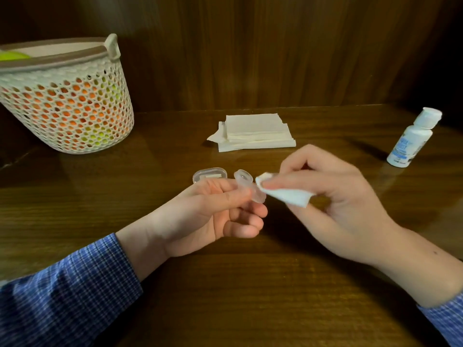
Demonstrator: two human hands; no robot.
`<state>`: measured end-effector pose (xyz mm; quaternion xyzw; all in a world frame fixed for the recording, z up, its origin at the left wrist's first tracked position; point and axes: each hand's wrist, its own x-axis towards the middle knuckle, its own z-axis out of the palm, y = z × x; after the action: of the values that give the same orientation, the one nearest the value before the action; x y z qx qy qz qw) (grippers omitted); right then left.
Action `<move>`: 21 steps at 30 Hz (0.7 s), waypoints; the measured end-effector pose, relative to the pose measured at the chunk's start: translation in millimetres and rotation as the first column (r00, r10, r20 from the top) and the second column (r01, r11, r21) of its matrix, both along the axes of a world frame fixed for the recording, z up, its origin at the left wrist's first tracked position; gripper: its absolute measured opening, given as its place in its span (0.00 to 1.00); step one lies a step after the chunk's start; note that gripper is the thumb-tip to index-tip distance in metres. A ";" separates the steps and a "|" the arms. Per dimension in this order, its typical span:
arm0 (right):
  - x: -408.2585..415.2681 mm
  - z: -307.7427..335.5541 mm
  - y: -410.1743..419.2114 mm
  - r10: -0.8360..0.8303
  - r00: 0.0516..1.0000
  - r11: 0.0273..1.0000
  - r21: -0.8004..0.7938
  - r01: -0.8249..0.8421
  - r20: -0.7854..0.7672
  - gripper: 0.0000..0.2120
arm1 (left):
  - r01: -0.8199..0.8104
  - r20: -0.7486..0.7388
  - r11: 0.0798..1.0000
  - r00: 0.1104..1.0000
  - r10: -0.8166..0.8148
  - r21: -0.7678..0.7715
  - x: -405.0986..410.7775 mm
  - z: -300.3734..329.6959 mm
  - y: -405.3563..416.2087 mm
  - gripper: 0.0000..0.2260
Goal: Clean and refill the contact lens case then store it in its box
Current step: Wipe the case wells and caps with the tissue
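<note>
Item: clear contact lens case, held above the middle of the wooden counter, pinched between thumb and curled fingers of the left hand; one open well faces up at its far end. Item: small folded white tissue, pinched in the right hand between thumb and fingers, its near corner touching the case's right side. Item: small clear plastic box, lying on the counter just behind the left hand, partly hidden by the fingers; whether its lid is on cannot be told. Item: stack of folded white tissues, toward the counter's far edge, centre. Item: white solution bottle with blue label and white cap, upright, near the far right corner, well apart from both hands. Item: perforated cream basket with brown rim, at the far left corner, orange and yellow-green contents showing through its holes. Both forearms wear blue checked sleeves.
</note>
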<state>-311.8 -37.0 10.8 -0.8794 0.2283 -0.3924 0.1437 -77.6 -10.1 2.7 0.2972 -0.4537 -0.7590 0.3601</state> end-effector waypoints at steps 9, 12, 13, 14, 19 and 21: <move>5.8 -8.2 1.0 0.025 0.977 0.997 0.077 -0.009 -0.210 0.13 | 0.075 0.094 0.991 0.992 -0.086 0.112 2.8 2.5 -1.7 0.10; 10.0 -7.0 4.5 -0.003 0.985 0.940 0.336 0.062 -0.172 0.13 | -0.123 0.298 0.985 0.942 0.155 -0.123 -4.3 -4.4 1.3 0.11; 11.2 -5.6 4.8 -0.027 0.986 0.912 0.399 0.092 -0.165 0.13 | -0.175 0.354 0.953 0.899 0.257 -0.248 -7.3 -6.7 3.1 0.09; 11.7 -3.7 5.2 -0.041 0.984 0.888 0.445 0.114 -0.171 0.12 | -0.196 0.388 0.914 0.859 0.335 -0.355 -9.9 -8.5 4.6 0.07; 10.7 0.9 3.8 -0.039 0.994 0.655 0.749 0.102 -0.101 0.09 | -0.126 0.486 0.751 0.690 0.536 -0.649 -16.5 -12.0 13.8 0.06; 11.4 1.7 1.4 -0.071 0.993 0.369 0.927 -0.061 0.093 0.06 | -0.083 0.482 0.682 0.645 0.593 -0.727 -17.5 -12.1 16.7 0.07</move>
<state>-300.4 -35.6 12.5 -0.6212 0.4030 -0.2476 0.6248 -95.1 6.6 -9.4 0.4976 -0.7156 -0.2978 0.3894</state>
